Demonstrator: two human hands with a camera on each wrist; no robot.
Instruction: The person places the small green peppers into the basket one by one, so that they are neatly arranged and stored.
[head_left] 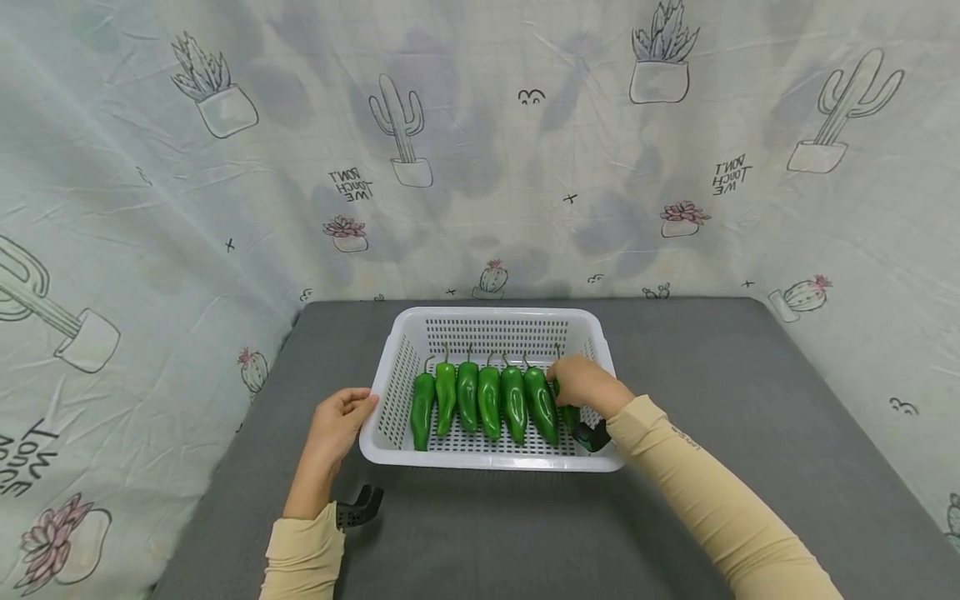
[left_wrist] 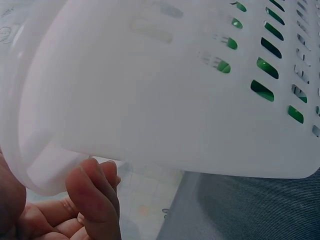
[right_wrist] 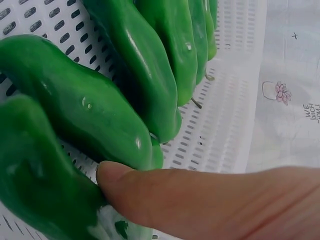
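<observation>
A white perforated plastic basket [head_left: 487,460] holds several long green chili peppers [head_left: 489,398] in a side-by-side row, stems pointing toward the far wall. At the basket's left rim, my left hand [head_left: 341,423] grips the edge between thumb and curled fingers [left_wrist: 92,197]. Over the right end of the row, my right hand [head_left: 588,383] holds the rightmost green chili pepper [right_wrist: 45,175] near its stem end. The thumb [right_wrist: 150,197] presses on its side, while the other fingers are hidden. The neighbouring pepper [right_wrist: 90,105] lies right beside the thumb.
The basket stands on a dark grey table [head_left: 480,533]. Behind and around the table hangs a pale cloth [head_left: 480,167] printed with cacti and potted plants. A black wrist mount [head_left: 360,506] sits by the left sleeve, another [head_left: 592,437] by the right sleeve, over the basket's corner.
</observation>
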